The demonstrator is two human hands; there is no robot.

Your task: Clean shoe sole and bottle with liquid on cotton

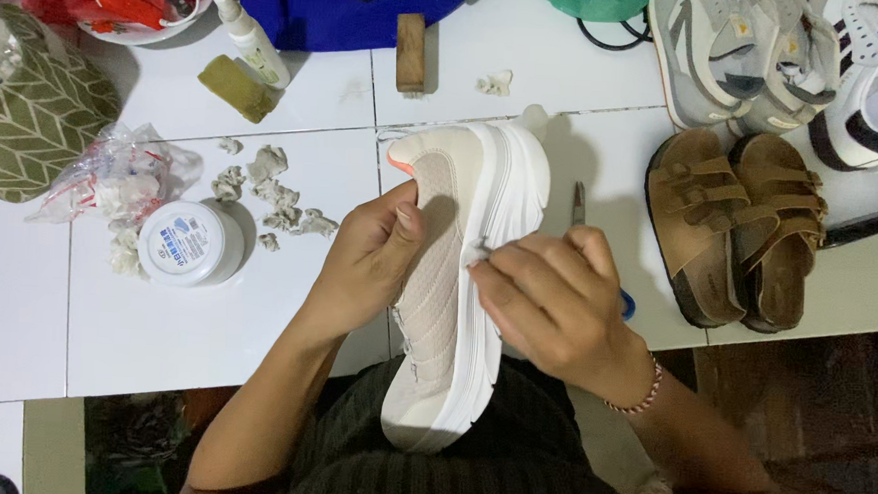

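Two hands (457,278) around beige sneaker (454,278)

- I have only one view, from the camera worn on the head.
- It looks almost straight down, close above the left hand (363,263) and right hand (551,303).
- Beyond the hands I see the white tiled table (154,332); below them, the lap.

1. I see the beige sneaker (447,278): matt knit mesh upper, smooth white foam-like sole.
2. Brown sandals (735,227): suede-looking straps, possibly cork footbeds.
3. White jar (187,244): glossy plastic lid.
4. Tabletop (154,332): smooth white tile.
5. Crinkled clear plastic bag (113,170).
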